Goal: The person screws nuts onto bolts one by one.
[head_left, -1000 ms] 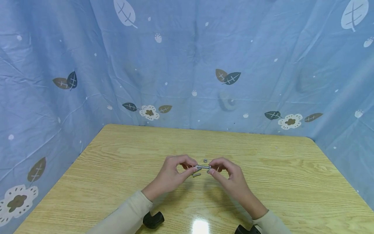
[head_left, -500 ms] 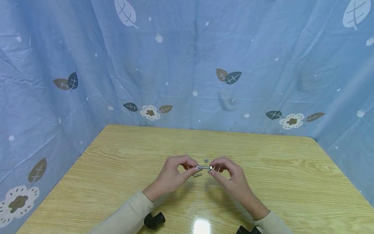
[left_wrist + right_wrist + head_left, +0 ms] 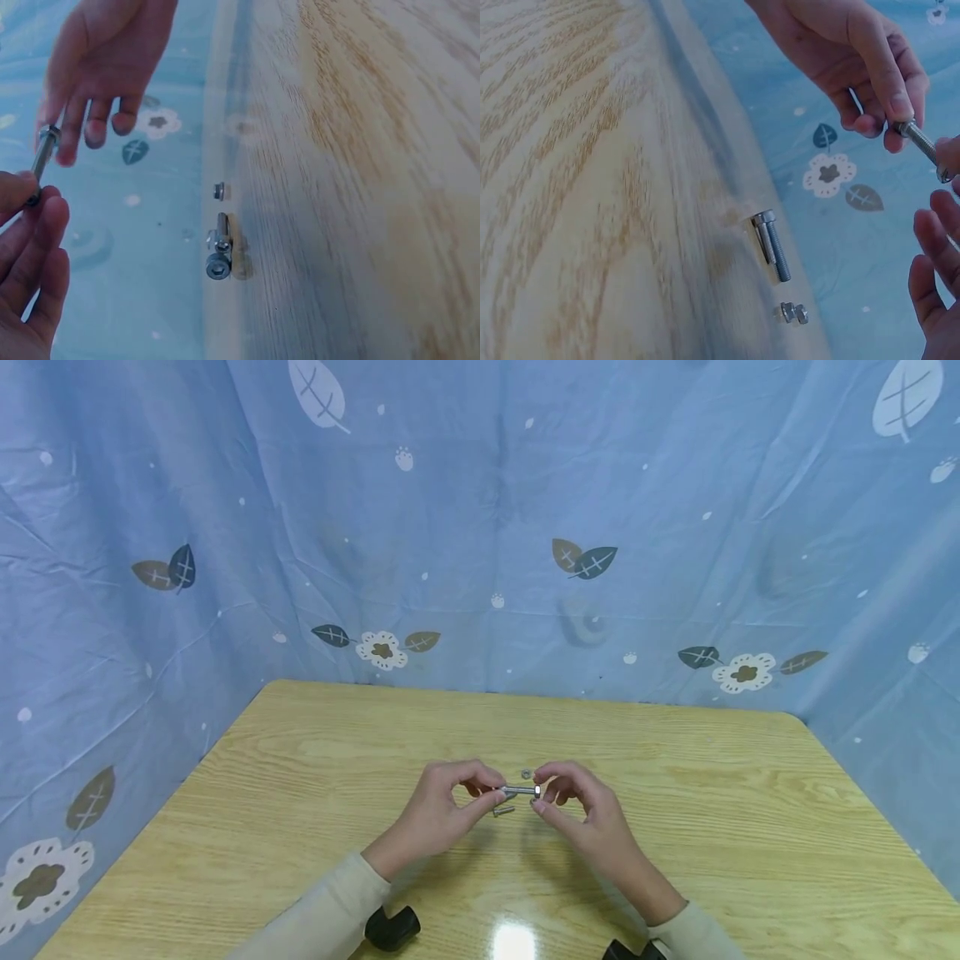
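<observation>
My left hand (image 3: 442,806) pinches a silver bolt (image 3: 519,791) by its head end between thumb and forefinger, above the table. The bolt lies level and points right, with a hex nut (image 3: 537,792) on its far end; that nut (image 3: 49,133) also shows in the left wrist view. Around the nut stands my right hand (image 3: 588,806), thumb and forefinger a little apart from it, other fingers loosely bent. In the right wrist view the left thumb presses the bolt (image 3: 921,141) near its head, and the right hand (image 3: 941,255) is cut by the frame's edge.
Two more bolts (image 3: 772,247) lie side by side on the wooden table (image 3: 337,735) below the hands. Beside them are two loose nuts (image 3: 794,313). A blue patterned curtain (image 3: 465,527) hangs behind and at both sides of the table.
The right thumb and forefinger have spread away from the nut, which they pinched a second ago. My left hand keeps its hold on the bolt, nearly still.
</observation>
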Tool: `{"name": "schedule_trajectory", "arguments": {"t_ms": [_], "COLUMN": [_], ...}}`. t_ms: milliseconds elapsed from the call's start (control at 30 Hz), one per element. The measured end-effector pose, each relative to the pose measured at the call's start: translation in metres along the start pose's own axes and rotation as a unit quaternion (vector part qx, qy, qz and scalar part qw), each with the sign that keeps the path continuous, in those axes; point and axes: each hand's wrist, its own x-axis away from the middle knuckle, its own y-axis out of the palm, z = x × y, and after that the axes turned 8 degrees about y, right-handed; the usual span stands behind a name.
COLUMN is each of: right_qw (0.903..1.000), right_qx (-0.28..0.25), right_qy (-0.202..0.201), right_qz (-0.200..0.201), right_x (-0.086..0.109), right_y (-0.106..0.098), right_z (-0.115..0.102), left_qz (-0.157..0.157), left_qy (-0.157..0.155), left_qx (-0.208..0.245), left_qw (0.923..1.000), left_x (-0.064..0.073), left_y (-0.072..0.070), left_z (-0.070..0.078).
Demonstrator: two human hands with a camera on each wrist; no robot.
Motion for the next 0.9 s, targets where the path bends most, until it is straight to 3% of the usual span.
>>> {"name": "schedule_trajectory", "arguments": {"t_ms": [233,733,900], "right_qw": [0.9998,0.9998,0.9999], "right_qx": [-0.003,-0.001,-0.013], "right_qy": [-0.018,0.017,-0.006], "right_qz": [0.004,0.002,0.002], "right_x": [-0.0005,0.0008,0.0002], "right_y": [0.0006,0.0,0.0004], "right_z": [0.0005,-0.0001,-0.001], "left_qz": [-0.001,-0.002,-0.001], "left_qy": [0.006,-0.004,0.001], "left_qx": [-0.005,0.0,-0.003], "left_qw": [1.0,1.0,1.0], "left_x": [-0.0005,-0.0007,-0.0003], "left_y": [-0.0002,0.0002,0.0002], "left_z": [0.0009,0.0049,0.004]}}
